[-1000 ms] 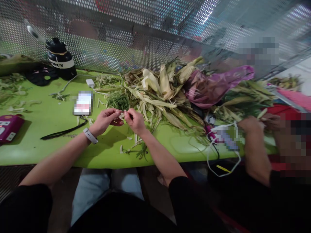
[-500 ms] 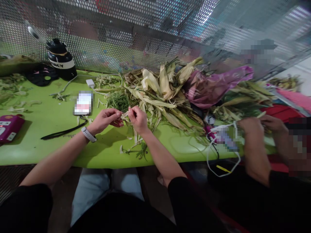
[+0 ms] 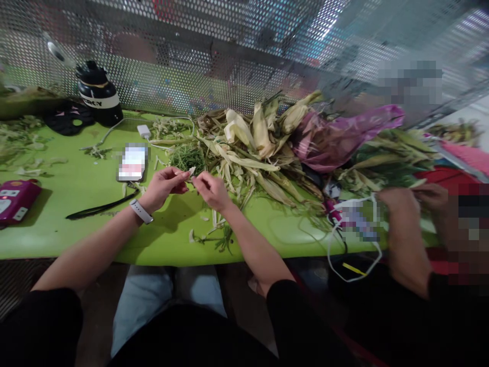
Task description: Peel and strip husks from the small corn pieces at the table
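Note:
Over the green tabletop (image 3: 171,239), my left hand (image 3: 165,187) and my right hand (image 3: 213,190) meet almost fingertip to fingertip. Both are closed in a pinch on a small pale strip of husk (image 3: 192,170), partly hidden by the fingers. Just beyond them lies a heap of thin green shreds (image 3: 186,156). Dry corn husks (image 3: 248,158) are piled behind and to the right of my right hand. Loose husk scraps and a green sprig (image 3: 221,239) lie below my hands, near the table edge.
Left of my hands are a phone (image 3: 132,162) with a black strap (image 3: 103,206), a magenta box (image 3: 17,201) and a black jug (image 3: 100,97). A pink plastic bag (image 3: 344,135) rests by the husks. At right, a co-worker's hands (image 3: 401,199) are busy near a white cord loop (image 3: 355,280).
My right hand has moved left and a little down, bringing its fingertips closer to my left hand. The whole view has shifted slightly.

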Demonstrator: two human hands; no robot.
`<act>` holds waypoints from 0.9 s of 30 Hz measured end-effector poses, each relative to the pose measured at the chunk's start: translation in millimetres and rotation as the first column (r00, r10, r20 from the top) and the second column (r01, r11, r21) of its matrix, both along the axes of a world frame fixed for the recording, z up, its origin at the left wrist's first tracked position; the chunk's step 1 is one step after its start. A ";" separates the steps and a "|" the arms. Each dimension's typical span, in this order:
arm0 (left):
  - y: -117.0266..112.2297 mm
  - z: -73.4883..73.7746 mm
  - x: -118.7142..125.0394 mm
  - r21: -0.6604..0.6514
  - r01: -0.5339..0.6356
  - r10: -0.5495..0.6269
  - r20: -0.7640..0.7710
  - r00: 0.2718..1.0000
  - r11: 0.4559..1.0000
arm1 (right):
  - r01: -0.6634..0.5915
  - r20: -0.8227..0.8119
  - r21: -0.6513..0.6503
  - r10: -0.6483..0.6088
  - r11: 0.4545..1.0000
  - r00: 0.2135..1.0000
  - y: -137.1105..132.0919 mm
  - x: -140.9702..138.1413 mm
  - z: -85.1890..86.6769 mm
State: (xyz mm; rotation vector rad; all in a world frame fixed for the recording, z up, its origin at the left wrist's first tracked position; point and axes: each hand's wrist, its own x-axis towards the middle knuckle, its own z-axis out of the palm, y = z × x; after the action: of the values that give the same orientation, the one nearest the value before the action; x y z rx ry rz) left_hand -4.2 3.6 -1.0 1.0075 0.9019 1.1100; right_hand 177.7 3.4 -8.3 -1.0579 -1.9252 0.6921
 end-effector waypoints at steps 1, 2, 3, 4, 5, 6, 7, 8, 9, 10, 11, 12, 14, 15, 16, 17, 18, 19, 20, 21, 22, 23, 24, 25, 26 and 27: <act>0.5 0.0 -0.4 0.004 -0.003 0.003 0.004 1.000 1.000 | -0.044 0.027 0.001 0.044 0.999 0.999 -0.3 -0.6 -0.8; 0.9 -0.3 -0.7 0.013 0.000 0.000 0.008 1.000 1.000 | -0.069 0.044 0.004 0.069 0.998 0.997 -0.3 -1.3 -1.6; 1.2 -0.8 -0.8 0.023 0.007 -0.008 0.011 1.000 1.000 | -0.075 0.049 0.006 0.075 0.997 0.996 -0.1 -1.8 -2.2; 1.5 -1.5 -0.9 0.032 0.017 -0.017 0.013 1.000 0.999 | -0.072 0.045 0.004 0.072 0.997 0.996 0.3 -2.1 -2.7; 1.7 -2.4 -0.8 0.040 0.026 -0.027 0.015 1.000 0.999 | -0.067 0.041 0.000 0.067 0.998 0.997 0.8 -2.2 -3.0; 1.9 -3.3 -0.7 0.045 0.033 -0.033 0.016 0.999 0.998 | -0.069 0.045 -0.003 0.069 0.998 0.997 1.3 -2.0 -3.1; 2.1 -4.2 -0.6 0.046 0.036 -0.036 0.015 0.999 0.998 | -0.074 0.056 0.003 0.074 0.997 0.996 1.8 -1.8 -3.2; 2.2 -4.9 -0.4 0.044 0.035 -0.036 0.010 0.999 0.998 | -0.082 0.073 0.020 0.080 0.996 0.994 2.1 -1.7 -3.3; 2.2 -5.5 -0.1 0.040 0.033 -0.033 0.005 0.999 0.999 | -0.091 0.093 0.045 0.086 0.995 0.992 2.2 -1.7 -3.5; 2.2 -5.9 0.1 0.034 0.032 -0.032 0.003 0.999 0.999 | -0.098 0.111 0.069 0.090 0.993 0.990 2.1 -1.9 -3.9; 2.1 -6.0 0.3 0.027 0.030 -0.030 0.007 1.000 0.999 | -0.099 0.120 0.087 0.088 0.991 0.989 1.8 -2.2 -4.2; 1.9 -5.8 0.5 0.020 0.028 -0.028 0.017 0.999 0.999 | -0.093 0.121 0.098 0.081 0.991 0.989 1.4 -2.6 -4.6; 1.5 -4.4 0.8 0.003 0.016 -0.016 0.050 0.999 1.000 | -0.071 0.095 0.087 0.063 0.994 0.993 0.2 -3.2 -5.2; 1.2 -3.4 0.9 -0.008 0.005 -0.004 0.067 0.998 1.000 | -0.064 0.072 0.073 0.059 0.995 0.996 -0.4 -3.4 -5.3; 1.0 -2.3 1.0 -0.017 -0.007 0.008 0.082 0.997 1.000 | -0.061 0.047 0.058 0.059 0.996 0.997 -0.9 -3.3 -5.3; 0.7 -1.2 1.0 -0.024 -0.017 0.019 0.095 0.995 1.000 | -0.062 0.019 0.042 0.062 0.997 0.998 -1.4 -2.9 -5.1; 0.5 -0.2 0.9 -0.028 -0.020 0.022 0.105 0.994 0.999 | -0.067 -0.009 0.026 0.068 0.997 0.998 -1.8 -2.2 -4.7; 0.3 0.6 0.8 -0.030 -0.018 0.021 0.111 0.994 0.999 | -0.074 -0.033 0.012 0.074 0.997 0.997 -2.0 -1.4 -4.3; 0.2 1.1 0.6 -0.028 -0.013 0.016 0.116 0.993 1.000 | -0.081 -0.053 0.000 0.080 0.997 0.995 -2.0 -0.3 -3.7; 0.0 1.5 0.5 -0.024 -0.009 0.012 0.119 0.993 1.000 | -0.085 -0.072 -0.013 0.083 0.996 0.994 -1.9 0.8 -3.1; -0.2 1.5 0.3 -0.016 -0.008 0.010 0.119 0.993 1.000 | -0.088 -0.089 -0.030 0.085 0.996 0.992 -1.7 1.8 -2.3; -0.4 1.4 0.3 -0.006 -0.007 0.008 0.115 0.993 1.000 | -0.095 -0.102 -0.054 0.089 0.994 0.991 -1.5 2.7 -1.6; -0.8 1.2 0.3 0.007 -0.005 0.004 0.106 0.994 1.000 | -0.107 -0.109 -0.089 0.097 0.990 0.989 -1.3 3.3 -0.8; -1.2 0.8 0.4 0.022 -0.001 -0.001 0.091 0.996 1.000 | -0.124 -0.106 -0.130 0.111 0.984 0.988 -1.2 3.4 -0.2; -1.7 0.5 0.6 0.036 0.006 -0.008 0.070 0.998 0.999 | -0.140 -0.095 -0.167 0.126 0.976 0.988 -1.2 3.2 0.3; -2.1 0.2 0.9 0.049 0.013 -0.015 0.048 0.999 0.999 | -0.154 -0.079 -0.191 0.141 0.970 0.987 -1.3 2.5 0.4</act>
State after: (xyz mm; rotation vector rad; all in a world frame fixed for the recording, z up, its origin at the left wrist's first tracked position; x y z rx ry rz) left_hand -3.3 1.5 -0.9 1.0214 0.8312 1.1445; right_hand 180.2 2.1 -7.9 -1.0039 -1.9224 1.0058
